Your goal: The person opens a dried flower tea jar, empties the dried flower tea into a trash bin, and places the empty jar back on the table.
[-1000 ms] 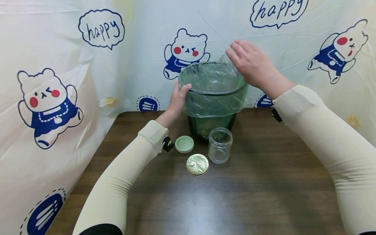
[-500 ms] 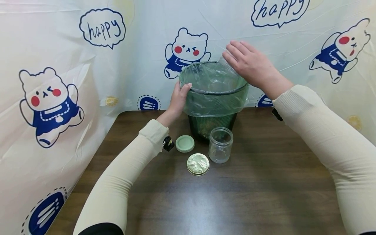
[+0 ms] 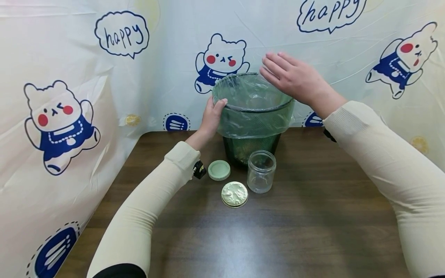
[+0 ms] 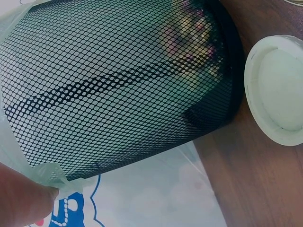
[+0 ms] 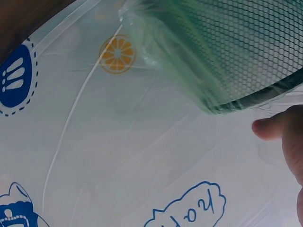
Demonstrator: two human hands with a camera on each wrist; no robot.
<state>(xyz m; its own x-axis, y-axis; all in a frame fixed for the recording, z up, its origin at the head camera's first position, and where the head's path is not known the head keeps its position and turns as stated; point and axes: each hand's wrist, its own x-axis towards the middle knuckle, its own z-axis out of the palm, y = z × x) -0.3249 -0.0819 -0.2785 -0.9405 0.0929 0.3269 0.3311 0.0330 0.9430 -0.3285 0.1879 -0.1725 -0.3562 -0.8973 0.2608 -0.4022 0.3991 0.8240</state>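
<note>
My left hand [image 3: 211,116] grips the rim of a black mesh trash bin [image 3: 252,148] from the left, thumb over its edge. A thin green bag [image 3: 255,123] lines the bin and folds down over its rim. Above the bin's right side is my right hand [image 3: 290,79], back of the hand up. A clear container it holds is almost wholly hidden behind the fingers; in the right wrist view only faint outlines show beside the thumb [image 5: 270,128]. A clear jar [image 3: 260,175], lidless, stands upright in front of the bin.
A pale green lid [image 3: 219,170] lies left of the jar, and a gold foil-topped disc [image 3: 234,194] lies nearer on the wooden table [image 3: 295,231]. Yellow and pink bits [image 4: 189,45] show through the bin's mesh. A printed cloth [image 3: 167,58] hangs behind.
My right hand has turned and come slightly down and left over the bin; the clear container, visible a second ago, is now hidden behind it. My left hand stays on the rim.
</note>
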